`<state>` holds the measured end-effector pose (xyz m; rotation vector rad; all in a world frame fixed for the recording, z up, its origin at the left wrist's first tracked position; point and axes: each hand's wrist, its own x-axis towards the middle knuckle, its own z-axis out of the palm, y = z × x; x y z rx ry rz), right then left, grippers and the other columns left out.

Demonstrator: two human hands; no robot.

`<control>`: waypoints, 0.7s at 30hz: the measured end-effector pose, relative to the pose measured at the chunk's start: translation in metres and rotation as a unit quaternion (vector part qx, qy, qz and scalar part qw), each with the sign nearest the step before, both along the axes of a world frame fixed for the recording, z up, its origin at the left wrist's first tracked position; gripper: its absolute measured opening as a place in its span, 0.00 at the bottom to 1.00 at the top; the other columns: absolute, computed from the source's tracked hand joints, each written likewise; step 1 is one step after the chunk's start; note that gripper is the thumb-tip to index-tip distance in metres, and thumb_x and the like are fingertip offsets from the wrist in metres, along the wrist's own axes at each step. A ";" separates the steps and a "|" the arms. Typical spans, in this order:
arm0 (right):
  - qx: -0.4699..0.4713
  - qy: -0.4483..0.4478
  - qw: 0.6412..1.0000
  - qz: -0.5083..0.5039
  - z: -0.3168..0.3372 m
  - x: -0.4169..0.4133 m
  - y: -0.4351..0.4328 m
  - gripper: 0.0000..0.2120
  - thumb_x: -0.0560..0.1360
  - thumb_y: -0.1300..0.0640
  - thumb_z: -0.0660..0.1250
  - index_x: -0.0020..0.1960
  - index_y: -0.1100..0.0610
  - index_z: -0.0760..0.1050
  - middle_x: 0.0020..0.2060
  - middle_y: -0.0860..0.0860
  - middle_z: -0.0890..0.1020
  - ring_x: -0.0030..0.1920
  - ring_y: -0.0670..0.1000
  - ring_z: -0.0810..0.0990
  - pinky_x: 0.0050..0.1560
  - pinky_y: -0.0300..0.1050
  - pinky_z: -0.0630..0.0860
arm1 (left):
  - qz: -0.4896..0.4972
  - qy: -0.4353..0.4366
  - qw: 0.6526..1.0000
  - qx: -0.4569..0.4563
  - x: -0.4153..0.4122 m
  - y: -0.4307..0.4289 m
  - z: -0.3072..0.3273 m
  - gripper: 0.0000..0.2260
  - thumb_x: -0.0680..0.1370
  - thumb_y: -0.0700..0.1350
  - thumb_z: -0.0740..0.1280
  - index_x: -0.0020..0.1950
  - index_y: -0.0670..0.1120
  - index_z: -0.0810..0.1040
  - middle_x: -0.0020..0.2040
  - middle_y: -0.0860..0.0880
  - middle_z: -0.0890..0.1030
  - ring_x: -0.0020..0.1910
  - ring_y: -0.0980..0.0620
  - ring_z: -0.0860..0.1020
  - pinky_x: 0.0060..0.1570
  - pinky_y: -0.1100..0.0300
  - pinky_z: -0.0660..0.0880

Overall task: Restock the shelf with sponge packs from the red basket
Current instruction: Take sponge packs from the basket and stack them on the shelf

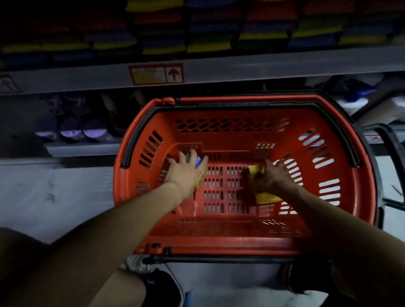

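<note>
- Dim, underexposed scene; the red basket [242,128] catches the most light.
- The shelf [262,67] sinks into shadow, with soft focus and wide-angle bending toward the edges.

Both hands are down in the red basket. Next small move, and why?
Probably lift both packs clear of the red basket and raise them to the shelf. The left hand grips a blue-and-yellow sponge pack, the right hand a yellow sponge pack, and no other packs show on the basket floor.
</note>
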<state>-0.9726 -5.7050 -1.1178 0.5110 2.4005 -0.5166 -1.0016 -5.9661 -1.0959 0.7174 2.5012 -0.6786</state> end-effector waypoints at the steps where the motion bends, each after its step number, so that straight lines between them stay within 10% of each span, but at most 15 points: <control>1: -0.002 0.000 1.000 -0.005 -0.003 0.002 0.000 0.49 0.67 0.37 0.78 0.79 0.47 0.56 0.73 0.66 0.64 0.73 0.68 0.66 0.72 0.58 0.69 | 0.032 -0.008 0.999 0.021 -0.001 0.000 -0.003 0.48 0.78 0.54 0.71 0.83 0.48 0.38 0.81 0.35 0.48 0.76 0.29 0.61 0.64 0.38 0.73; 9: -0.007 -0.010 1.000 0.003 -0.023 0.004 -0.004 0.53 0.67 0.47 0.81 0.81 0.48 0.52 0.71 0.63 0.64 0.68 0.67 0.72 0.64 0.58 0.77 | 0.144 -0.023 0.983 0.109 -0.011 -0.003 -0.011 0.47 0.74 0.45 0.76 0.83 0.51 0.48 0.75 0.40 0.56 0.65 0.37 0.71 0.51 0.49 0.77; 16: -0.009 0.001 1.000 0.006 0.000 -0.004 -0.011 0.52 0.67 0.35 0.77 0.79 0.49 0.52 0.74 0.66 0.57 0.73 0.71 0.63 0.72 0.61 0.68 | 0.197 -0.037 0.960 0.195 -0.005 -0.002 0.002 0.47 0.68 0.61 0.79 0.77 0.47 0.57 0.70 0.46 0.65 0.64 0.41 0.72 0.53 0.48 0.77; 21: -0.084 0.054 0.994 -0.035 0.058 -0.011 -0.020 0.47 0.72 0.43 0.75 0.81 0.54 0.52 0.78 0.64 0.51 0.74 0.71 0.64 0.72 0.60 0.70 | 0.183 -0.001 0.947 0.263 0.014 -0.008 0.049 0.45 0.68 0.62 0.79 0.75 0.49 0.58 0.67 0.48 0.68 0.64 0.42 0.73 0.54 0.45 0.77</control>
